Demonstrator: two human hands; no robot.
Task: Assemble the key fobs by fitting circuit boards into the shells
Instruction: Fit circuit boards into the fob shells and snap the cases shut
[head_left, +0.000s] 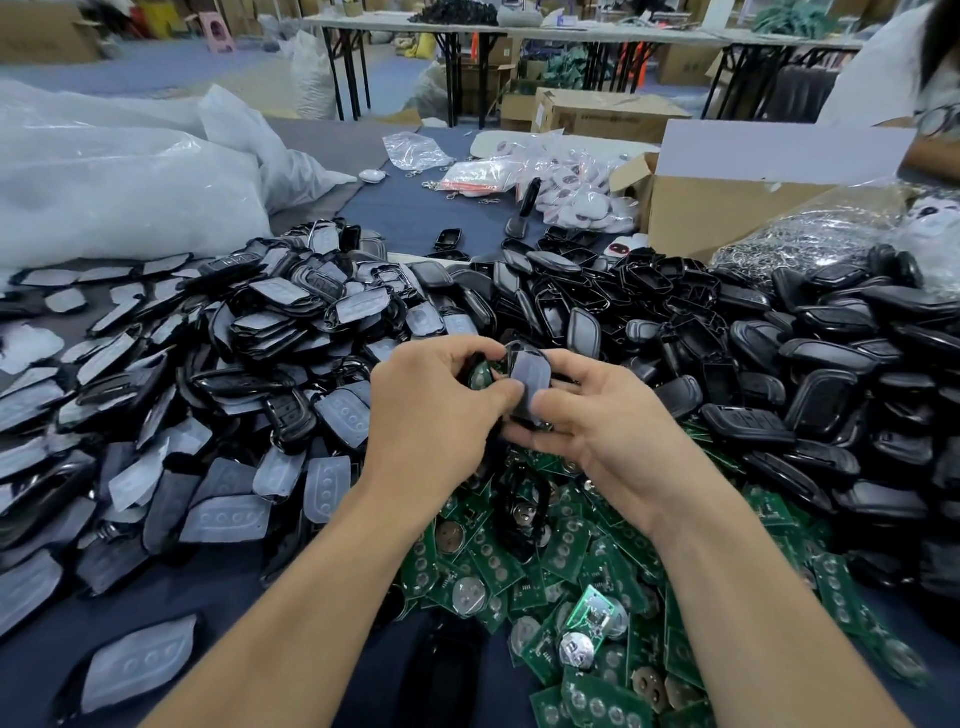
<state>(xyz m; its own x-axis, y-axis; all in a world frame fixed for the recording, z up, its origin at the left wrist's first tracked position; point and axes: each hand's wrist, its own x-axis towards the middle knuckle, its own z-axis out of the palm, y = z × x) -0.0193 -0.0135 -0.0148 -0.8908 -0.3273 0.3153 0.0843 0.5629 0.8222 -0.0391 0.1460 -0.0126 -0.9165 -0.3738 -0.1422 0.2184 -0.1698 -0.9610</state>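
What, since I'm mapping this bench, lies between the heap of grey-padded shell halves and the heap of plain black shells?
In the head view, a pile of green circuit boards; the left hand and right hand hold one shell above it.

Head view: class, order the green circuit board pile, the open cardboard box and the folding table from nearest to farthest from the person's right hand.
1. Green circuit board pile, just under the right hand.
2. Open cardboard box, rear right.
3. Folding table, far background.
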